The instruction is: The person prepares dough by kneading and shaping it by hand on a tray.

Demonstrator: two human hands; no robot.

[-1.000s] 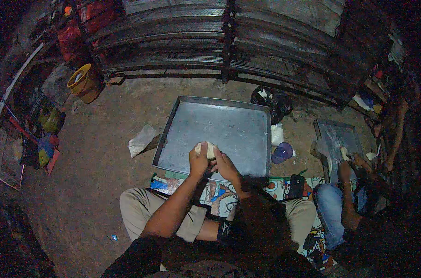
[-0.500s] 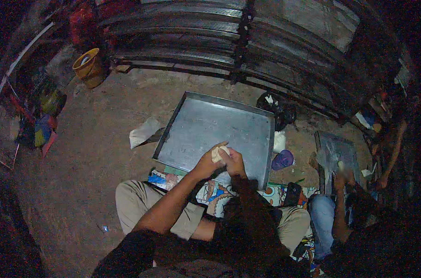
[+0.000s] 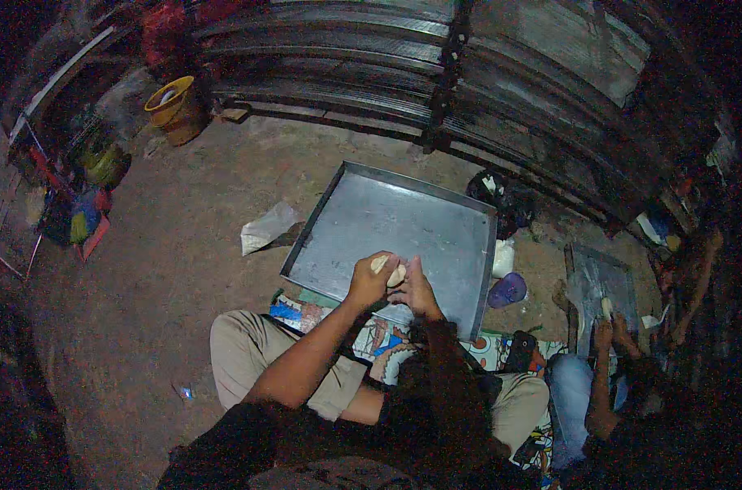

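Over the near part of a large shallow metal tray, my left hand is closed around a lump of pale dough. Dough shows on both sides of my left thumb; whether it is one lump or two I cannot tell. Close against its right side is my right hand, fingers stretched upward and a little apart. Whether its thumb touches the dough is unclear. The tray's bare floor carries faint pale smears.
A purple cup and a white bag stand right of the tray, below a black plastic bag. Further right, a co-worker's hands work over another metal tray. A phone lies on the patterned mat. A yellow bucket stands far left.
My right hand has drawn off the dough and its fingers have straightened. My left hand keeps hold of the dough. The whole view has shifted slightly.
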